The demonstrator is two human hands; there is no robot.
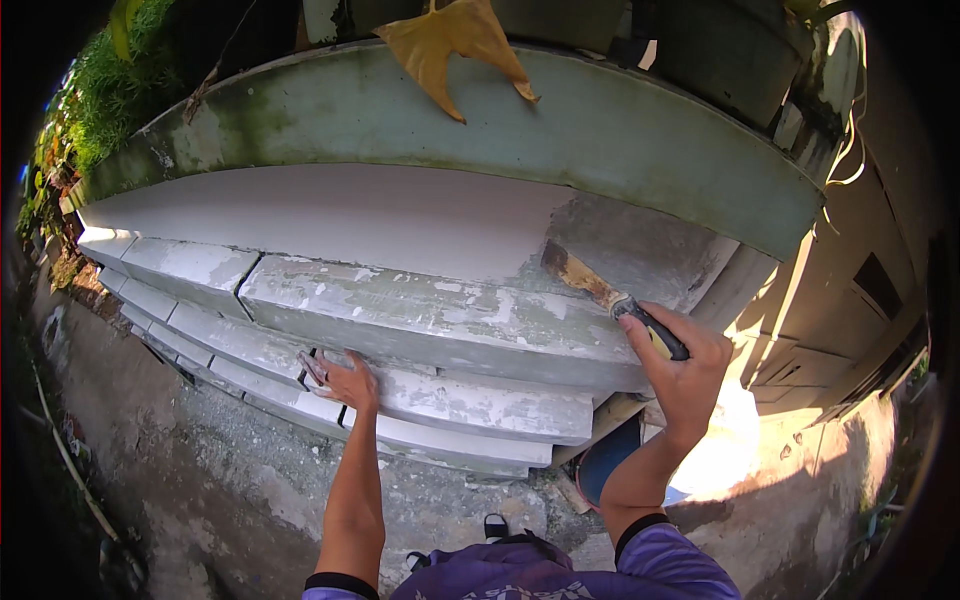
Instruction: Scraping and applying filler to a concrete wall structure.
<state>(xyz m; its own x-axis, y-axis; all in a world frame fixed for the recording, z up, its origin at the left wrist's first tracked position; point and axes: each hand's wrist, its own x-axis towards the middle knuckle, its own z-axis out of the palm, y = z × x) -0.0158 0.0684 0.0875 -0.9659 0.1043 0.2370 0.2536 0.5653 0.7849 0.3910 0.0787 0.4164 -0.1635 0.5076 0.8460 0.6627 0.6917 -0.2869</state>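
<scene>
My right hand point(685, 365) is wrapped round the dark handle of a scraper point(585, 275). Its blade is rusty brown and points up and left. The blade tip lies against the wall, at the border between white paint point(400, 215) and a bare grey patch point(640, 245). On the left, my left hand point(345, 380) rests with fingers spread on a lower stepped ledge point(480, 400); white dust coats its fingertips. Between the hands runs an upper ledge point(430, 305) with flaking white paint over grey-green.
A mossy pale-green slab point(480, 120) overhangs the wall, and a dry yellow leaf point(455, 50) hangs over it. Green plants point(120, 105) grow at far left. A dark blue rounded object point(608, 460) sits beside the ledge ends. White flakes litter the concrete ground point(260, 470).
</scene>
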